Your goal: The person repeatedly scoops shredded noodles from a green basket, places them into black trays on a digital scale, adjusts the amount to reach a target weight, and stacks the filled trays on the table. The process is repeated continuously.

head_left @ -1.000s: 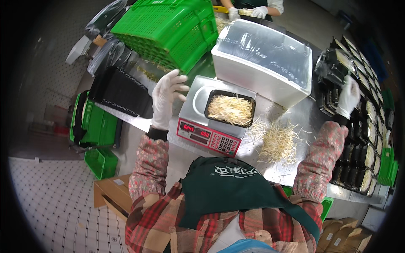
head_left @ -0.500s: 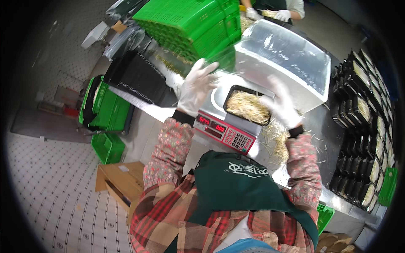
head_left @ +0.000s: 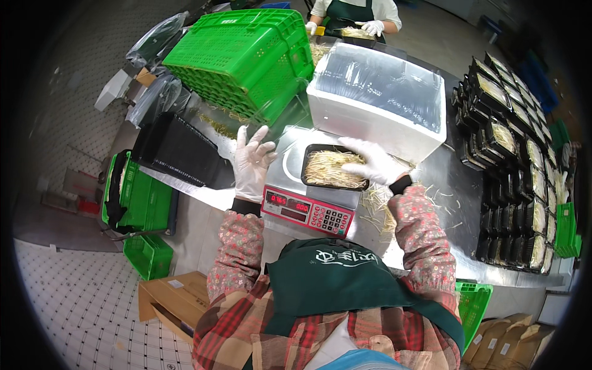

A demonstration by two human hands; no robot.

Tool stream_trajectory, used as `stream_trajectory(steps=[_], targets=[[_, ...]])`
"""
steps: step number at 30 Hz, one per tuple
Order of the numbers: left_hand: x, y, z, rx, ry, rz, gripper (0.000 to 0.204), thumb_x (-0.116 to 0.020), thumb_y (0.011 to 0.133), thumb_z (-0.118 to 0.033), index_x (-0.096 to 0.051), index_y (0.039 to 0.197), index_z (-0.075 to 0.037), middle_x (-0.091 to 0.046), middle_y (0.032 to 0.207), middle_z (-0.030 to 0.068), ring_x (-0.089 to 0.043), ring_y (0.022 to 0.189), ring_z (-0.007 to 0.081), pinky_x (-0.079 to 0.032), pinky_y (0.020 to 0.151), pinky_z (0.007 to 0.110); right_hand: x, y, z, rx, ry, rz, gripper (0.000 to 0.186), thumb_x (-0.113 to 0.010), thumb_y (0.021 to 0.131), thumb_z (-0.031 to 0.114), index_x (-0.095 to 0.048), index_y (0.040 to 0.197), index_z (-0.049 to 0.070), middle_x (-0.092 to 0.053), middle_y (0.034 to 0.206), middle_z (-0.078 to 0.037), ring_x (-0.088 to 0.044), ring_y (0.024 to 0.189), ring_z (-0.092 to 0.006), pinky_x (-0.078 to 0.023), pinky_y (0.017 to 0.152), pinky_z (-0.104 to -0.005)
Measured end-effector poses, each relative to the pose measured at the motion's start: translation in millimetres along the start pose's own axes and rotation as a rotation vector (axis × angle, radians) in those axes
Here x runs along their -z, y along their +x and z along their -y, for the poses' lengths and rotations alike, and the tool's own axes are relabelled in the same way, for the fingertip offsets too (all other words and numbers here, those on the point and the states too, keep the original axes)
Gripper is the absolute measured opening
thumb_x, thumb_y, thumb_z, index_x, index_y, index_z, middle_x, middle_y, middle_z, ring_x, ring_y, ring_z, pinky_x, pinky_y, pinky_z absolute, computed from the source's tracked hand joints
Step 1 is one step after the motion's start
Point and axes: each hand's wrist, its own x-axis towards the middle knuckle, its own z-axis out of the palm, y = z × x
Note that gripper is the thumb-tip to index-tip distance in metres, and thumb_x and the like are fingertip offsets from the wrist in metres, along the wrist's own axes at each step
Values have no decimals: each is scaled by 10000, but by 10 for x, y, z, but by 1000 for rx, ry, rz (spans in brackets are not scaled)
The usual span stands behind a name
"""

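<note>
Pale patterned floor (head_left: 80, 296) borders a steel table (head_left: 465, 185). Left to right: nested black trays (head_left: 176, 151), apparently unused; a black tray (head_left: 320, 148) on the scale (head_left: 305, 211), already heaped with sprouts (head_left: 327, 168); loose sprouts (head_left: 377, 206) just right of the scale, not yet in any tray; and many filled trays (head_left: 502, 137), stacked and seemingly finished. Left hand (head_left: 253, 161): raised beside the scale's left edge, fingers parted, holding nothing. Right hand (head_left: 371, 161): extended over the tray's right end, thumb and fingers spread; whether the fingertips press on rim or sprouts cannot be told.
</note>
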Motion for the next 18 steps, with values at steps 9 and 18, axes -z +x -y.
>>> stream_trajectory(steps=[9,18], targets=[[-581,-292,360,-29,381,305,816,-548,890,88,-119,1555,-112,-613,1078,129,-674,798,175,-589,597,253,318,-273,441,-156,484,-561,481,-637,936,131,-516,1396,63,-677,1059,-78,-569,821,-109,-490,818,-266],[-30,177,972,-495,1678,141,258,-633,923,-259,-690,1149,-148,-610,845,90,-610,807,278,-482,748,385,-379,-260,-541,-385,-131,-410,295,-530,974,345,-637,1114,108,-694,968,-188,-653,938,-380,-510,811,-441]])
